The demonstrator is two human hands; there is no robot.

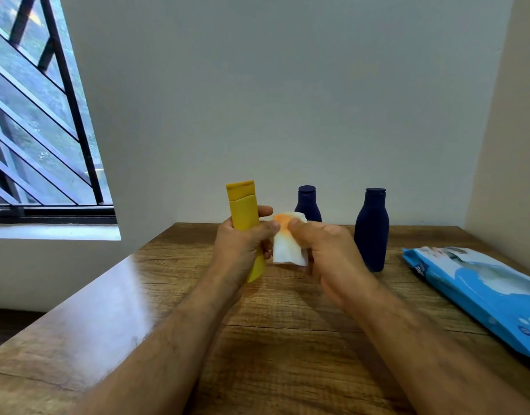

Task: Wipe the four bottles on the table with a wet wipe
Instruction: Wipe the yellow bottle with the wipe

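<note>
Left hand (243, 244) clamped around yellow bottle (245, 215), held upright above desk (114, 310). Right hand (329, 250) pinching wet wipe (287, 250) just beside the bottle; orange stain visible on wipe's upper part. Judged: wiping of this bottle under way. Two dark blue bottles standing at rear: smaller one (308, 202) partly behind the wipe, taller one (372, 229) to its right. No telling whether either has been wiped. Fourth bottle not in sight. Blue wipe pack (479, 292) lying at right edge.
</note>
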